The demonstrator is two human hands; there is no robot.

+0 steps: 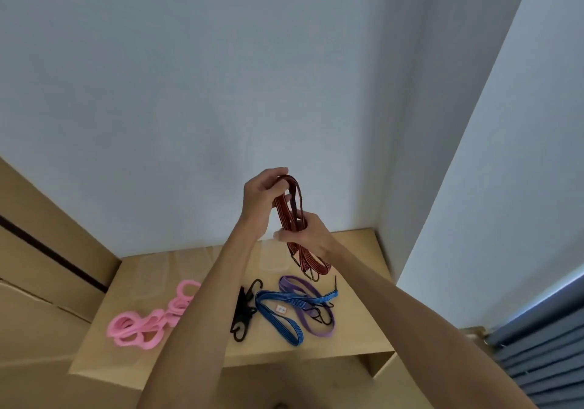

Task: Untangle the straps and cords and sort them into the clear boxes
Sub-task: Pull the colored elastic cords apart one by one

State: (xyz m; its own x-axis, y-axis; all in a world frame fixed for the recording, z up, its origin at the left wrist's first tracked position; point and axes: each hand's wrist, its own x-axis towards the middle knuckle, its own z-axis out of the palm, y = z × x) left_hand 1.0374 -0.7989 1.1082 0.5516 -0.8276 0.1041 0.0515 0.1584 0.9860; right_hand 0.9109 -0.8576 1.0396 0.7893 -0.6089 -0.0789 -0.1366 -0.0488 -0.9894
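A dark red bungee cord [289, 206], folded into loops, is held up above the wooden table [357, 320]. My left hand [260, 198] grips its top loops. My right hand [305, 235] is curled round the bundle lower down, and the cord's ends with hooks hang below it. On the table lie a blue bungee cord [278, 315], a purple strap [308, 295] crossing it, a black strap with hooks [241, 314] and a pink strap [148, 323] in a heap. Clear boxes [148, 277] stand at the back of the table, faint and hard to make out; another clear box [273, 257] is behind my arms.
A white wall rises right behind the table. Cardboard boxes [47, 266] stand at the left and below the table's front edge. A grey-blue radiator-like unit [543, 358] is at the lower right.
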